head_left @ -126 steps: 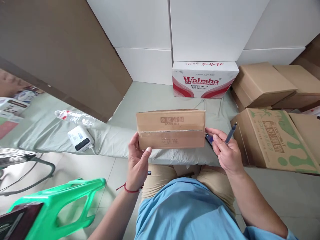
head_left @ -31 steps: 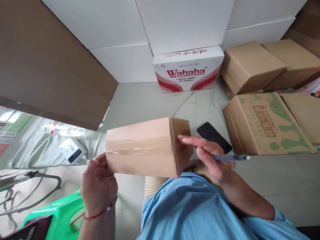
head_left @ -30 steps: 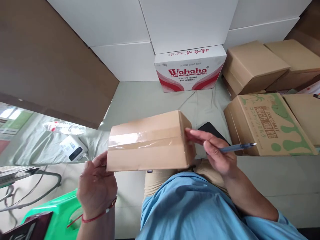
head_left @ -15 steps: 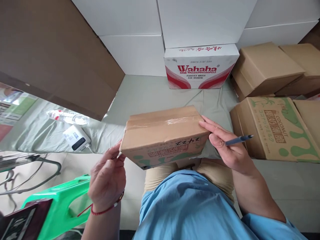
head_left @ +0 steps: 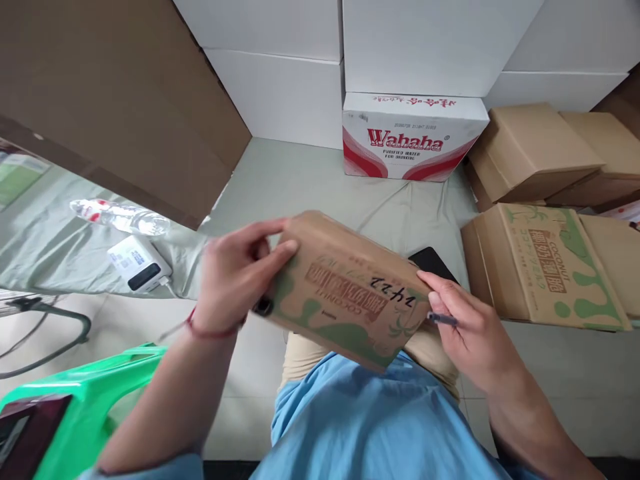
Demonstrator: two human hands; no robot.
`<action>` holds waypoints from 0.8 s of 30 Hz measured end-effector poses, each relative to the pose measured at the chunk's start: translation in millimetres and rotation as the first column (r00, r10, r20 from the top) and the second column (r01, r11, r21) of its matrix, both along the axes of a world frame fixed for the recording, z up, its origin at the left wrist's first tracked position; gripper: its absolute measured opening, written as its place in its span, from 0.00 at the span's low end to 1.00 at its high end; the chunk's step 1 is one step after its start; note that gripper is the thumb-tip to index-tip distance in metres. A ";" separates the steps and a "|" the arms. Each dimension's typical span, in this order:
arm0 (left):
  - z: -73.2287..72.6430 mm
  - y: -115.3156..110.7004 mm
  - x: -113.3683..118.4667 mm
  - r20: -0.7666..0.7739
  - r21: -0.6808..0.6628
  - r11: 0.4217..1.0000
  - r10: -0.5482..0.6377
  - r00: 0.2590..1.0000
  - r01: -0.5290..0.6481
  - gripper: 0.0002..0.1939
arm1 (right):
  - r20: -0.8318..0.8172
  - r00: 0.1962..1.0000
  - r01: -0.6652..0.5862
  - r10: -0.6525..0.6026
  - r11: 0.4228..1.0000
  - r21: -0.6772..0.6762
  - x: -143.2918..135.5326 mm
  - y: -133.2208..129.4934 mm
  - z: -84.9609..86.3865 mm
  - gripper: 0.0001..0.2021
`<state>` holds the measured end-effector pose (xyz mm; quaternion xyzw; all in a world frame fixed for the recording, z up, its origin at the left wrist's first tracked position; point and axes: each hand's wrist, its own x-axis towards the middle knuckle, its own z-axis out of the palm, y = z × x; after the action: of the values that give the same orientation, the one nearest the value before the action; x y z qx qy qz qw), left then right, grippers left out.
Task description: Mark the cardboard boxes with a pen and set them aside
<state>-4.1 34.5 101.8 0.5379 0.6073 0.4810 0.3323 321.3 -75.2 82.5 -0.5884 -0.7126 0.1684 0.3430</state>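
A brown cardboard box (head_left: 345, 293) with green print and a handwritten number hangs tilted above my lap, its printed face towards me. My left hand (head_left: 240, 273) grips its upper left corner, thumb on the printed face. At the box's right end, my right hand (head_left: 463, 327) pinches the edge between thumb and fingers. A dark pen (head_left: 443, 319) is also held in that right hand, sticking out to the left. Behind the right end of the box, a flat black object (head_left: 433, 261) lies on the cloth, partly hidden.
A white-and-red water carton (head_left: 415, 143) stands at the back. Several brown boxes, one a printed coconut box (head_left: 555, 267), are stacked at right. A plastic bottle (head_left: 120, 217) and a white power bank (head_left: 140, 265) lie at left, above a green stool (head_left: 90, 393).
The box has turned so its printed face shows more, and its left end is raised. My left hand has moved up and right onto the corner. The black object has come into view.
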 end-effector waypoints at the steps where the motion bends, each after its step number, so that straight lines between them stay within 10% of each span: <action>1: 5.2 18.8 7.1 -0.105 -0.022 0.993 -0.121 0.987 0.119 0.20 | 0.027 0.999 0.032 -0.031 0.999 -0.035 3.6 -3.9 -4.6 0.21; 5: 34.7 84.6 30.7 -0.087 -0.195 0.768 -0.633 0.769 0.610 0.23 | 0.067 0.994 0.101 -0.087 0.965 -0.240 24.9 -20.5 -24.3 0.21; 9: 51.6 83.2 25.7 -0.249 0.093 0.744 -0.627 0.739 0.662 0.25 | -0.059 0.946 0.283 -0.318 0.903 -0.322 50.7 -34.9 -34.3 0.23; 13: 18.3 28.7 22.0 -0.340 0.354 0.778 -0.410 0.847 0.519 0.14 | -0.268 0.846 0.344 -0.462 0.855 -0.388 70.0 -34.6 -28.5 0.35; 19: -36.9 -24.6 55.0 -0.474 0.290 0.518 -0.653 0.591 0.805 0.12 | -0.556 0.796 0.050 -0.238 0.942 -0.331 50.6 11.1 12.6 0.32; 24: -35.0 -19.5 89.7 -0.579 0.104 0.547 -0.645 0.498 0.830 0.20 | -0.683 0.731 -0.109 -0.017 0.984 -0.141 7.3 81.6 43.4 0.19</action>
<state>85.5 15.0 66.9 0.9003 0.2689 0.2437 0.2402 328.6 6.4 125.9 -0.4952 -0.5346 0.4413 0.5237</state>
